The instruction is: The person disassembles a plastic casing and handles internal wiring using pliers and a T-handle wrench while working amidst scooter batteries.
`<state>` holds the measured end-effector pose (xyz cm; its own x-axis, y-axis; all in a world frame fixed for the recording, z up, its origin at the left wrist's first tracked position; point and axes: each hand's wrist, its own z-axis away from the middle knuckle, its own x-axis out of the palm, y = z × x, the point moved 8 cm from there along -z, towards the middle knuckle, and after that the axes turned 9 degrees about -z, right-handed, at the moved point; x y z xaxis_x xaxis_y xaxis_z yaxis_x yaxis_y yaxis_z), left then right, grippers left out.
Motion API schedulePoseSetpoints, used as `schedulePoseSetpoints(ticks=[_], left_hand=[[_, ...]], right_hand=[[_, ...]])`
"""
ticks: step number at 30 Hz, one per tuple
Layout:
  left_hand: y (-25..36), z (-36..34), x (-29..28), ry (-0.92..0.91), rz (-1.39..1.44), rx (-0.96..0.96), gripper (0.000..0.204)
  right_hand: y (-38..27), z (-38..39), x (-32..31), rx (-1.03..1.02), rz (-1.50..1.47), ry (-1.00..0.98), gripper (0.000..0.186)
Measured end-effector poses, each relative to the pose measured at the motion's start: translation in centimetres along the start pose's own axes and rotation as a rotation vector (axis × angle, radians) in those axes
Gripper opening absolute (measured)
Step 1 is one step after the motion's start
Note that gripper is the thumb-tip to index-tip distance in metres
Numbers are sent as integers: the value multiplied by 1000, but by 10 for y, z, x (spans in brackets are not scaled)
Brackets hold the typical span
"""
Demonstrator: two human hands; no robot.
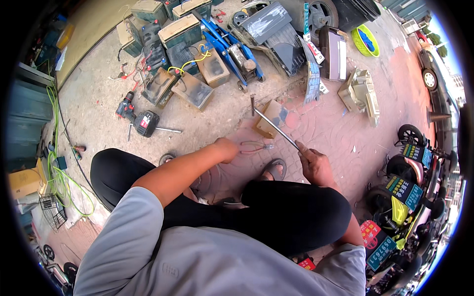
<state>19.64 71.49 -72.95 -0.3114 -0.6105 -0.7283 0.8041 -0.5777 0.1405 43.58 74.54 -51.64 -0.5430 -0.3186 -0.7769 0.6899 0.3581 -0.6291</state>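
Observation:
A hammer (pixel 276 127) with a slim metal shaft is gripped in my right hand (pixel 316 164), its head up and forward, over the edge of a tan box-shaped block (pixel 267 129) with a grey patch on top. My left hand (pixel 226 150) is curled closed in front of my knees; its fingers are turned away, so anything inside is hidden. Just right of that hand, a pair of pliers (pixel 255 146) with pale handles lies on the paving. The block stands on the ground beyond the pliers, between my feet and the clutter.
A cordless drill (pixel 143 122) and a screwdriver-like rod lie front left. Behind stand several used batteries (pixel 193 91), a blue floor jack (pixel 232 54) and dark plastic parts. A cream plastic housing (pixel 360 93) and a green basket (pixel 366 41) sit right, with parked scooters (pixel 402 192) nearer.

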Motion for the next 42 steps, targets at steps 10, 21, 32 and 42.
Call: schedulePoseSetpoints(ticks=[10,21,32,42], left_hand=[[-5,1,19,-45,3,2,21],[-7,10,14,18,27,-26,18],[-5,18,22,4,10,-23,20],[-6,16,25,-29,39,-36,21]], right_hand=[[24,16,11,122,-43,51,38],[73,71,57,109,-100,276,36],[70,89,68,232,-117,184,35],[73,111,86,223,-218,297,32]])
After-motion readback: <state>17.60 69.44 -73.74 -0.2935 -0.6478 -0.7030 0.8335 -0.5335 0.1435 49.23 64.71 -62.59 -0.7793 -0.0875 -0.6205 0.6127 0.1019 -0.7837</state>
